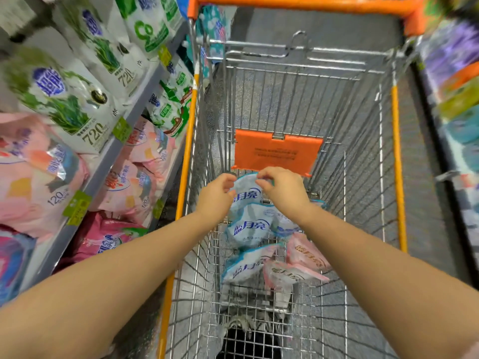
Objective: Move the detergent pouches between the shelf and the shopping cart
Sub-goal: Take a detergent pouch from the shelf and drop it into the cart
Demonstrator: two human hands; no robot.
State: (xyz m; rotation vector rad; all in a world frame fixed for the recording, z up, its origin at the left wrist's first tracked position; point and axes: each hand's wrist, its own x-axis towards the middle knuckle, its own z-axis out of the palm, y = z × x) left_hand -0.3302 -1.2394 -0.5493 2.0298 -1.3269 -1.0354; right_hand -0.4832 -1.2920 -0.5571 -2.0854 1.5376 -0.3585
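Both hands, left hand (216, 195) and right hand (281, 189), are pinching the blue pouch's (247, 195) top edge with curled fingers (261, 177), likely steadying it over the cart (396, 156).

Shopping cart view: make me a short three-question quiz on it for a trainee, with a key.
1. True or false: the left hand and the right hand both hold the top blue pouch.
2. Which colours are the pouches in the cart? A: blue only. B: blue and pink. C: green and pink.
3. Fill in: the flap on the cart wall beyond the hands is coloured ___.

Key: 1 true; 2 B; 3 orange.
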